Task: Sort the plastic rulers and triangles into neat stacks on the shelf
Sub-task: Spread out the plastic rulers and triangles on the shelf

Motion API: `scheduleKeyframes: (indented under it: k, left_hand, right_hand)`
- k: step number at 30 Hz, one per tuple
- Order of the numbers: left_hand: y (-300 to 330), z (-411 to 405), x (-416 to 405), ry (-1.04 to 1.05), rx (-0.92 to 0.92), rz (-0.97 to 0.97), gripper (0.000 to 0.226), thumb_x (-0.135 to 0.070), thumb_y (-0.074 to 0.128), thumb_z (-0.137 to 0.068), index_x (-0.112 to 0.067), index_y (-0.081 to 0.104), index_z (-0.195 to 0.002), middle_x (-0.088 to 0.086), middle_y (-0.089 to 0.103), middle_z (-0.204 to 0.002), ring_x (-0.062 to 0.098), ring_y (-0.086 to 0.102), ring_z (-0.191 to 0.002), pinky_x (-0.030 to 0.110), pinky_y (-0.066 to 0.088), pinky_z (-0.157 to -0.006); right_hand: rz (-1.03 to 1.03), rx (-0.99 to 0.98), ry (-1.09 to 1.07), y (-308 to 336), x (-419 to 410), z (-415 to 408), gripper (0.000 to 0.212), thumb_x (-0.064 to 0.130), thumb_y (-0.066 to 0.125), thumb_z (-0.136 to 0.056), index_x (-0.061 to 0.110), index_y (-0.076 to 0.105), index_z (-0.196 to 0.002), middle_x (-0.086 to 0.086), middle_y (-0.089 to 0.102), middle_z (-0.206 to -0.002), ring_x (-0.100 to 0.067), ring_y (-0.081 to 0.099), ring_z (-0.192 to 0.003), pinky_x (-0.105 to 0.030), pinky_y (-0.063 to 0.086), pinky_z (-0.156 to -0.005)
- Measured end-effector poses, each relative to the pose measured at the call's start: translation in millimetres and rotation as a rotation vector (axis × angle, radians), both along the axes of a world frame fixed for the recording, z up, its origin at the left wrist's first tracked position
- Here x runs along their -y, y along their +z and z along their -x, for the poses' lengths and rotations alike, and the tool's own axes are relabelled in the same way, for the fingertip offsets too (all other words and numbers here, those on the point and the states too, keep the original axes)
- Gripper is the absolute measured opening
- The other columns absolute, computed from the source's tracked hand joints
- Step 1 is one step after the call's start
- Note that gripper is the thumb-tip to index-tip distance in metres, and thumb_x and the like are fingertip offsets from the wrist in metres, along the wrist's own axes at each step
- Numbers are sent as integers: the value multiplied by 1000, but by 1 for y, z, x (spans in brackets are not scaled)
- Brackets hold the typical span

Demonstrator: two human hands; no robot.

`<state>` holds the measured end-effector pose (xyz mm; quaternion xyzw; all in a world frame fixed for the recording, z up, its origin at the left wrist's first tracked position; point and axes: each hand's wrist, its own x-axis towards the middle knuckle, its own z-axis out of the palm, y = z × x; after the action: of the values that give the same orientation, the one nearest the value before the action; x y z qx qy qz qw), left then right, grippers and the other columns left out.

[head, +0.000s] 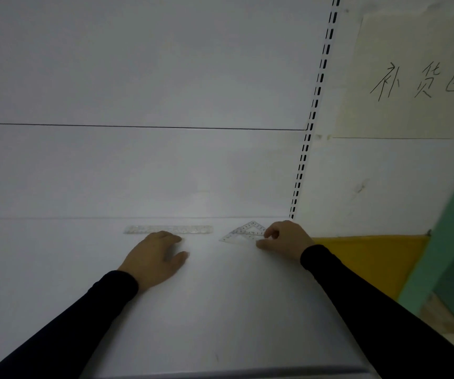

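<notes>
A clear plastic ruler (168, 229) lies flat along the back of the white shelf (220, 310), parallel to the back panel. My left hand (156, 258) rests on the shelf just in front of it, fingers loosely bent, holding nothing. To the right lies a clear plastic triangle (243, 232) with printed numbers. My right hand (286, 239) pinches the triangle's right corner between thumb and curled fingers. Both arms wear black sleeves.
The shelf's white back panel rises behind the objects, with a slotted upright post (306, 149) at its right end. Right of the post are a white wall, a paper sign with handwritten characters (417, 80), and a yellow panel (370, 258) below shelf level.
</notes>
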<state>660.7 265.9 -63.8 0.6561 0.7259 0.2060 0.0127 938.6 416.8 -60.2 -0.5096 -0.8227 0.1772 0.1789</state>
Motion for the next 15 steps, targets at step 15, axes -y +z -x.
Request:
scheduleKeyframes:
  k: [15]
  left_hand:
    - [0, -79, -43, -131, 35, 42, 29, -31, 46, -94, -18, 65, -111, 4, 68, -110, 24, 58, -106, 27, 41, -88]
  right_hand:
    - [96, -17, -62, -4, 11, 19, 45, 41, 73, -73, 15, 64, -108, 0, 59, -106, -18, 56, -104, -30, 45, -91]
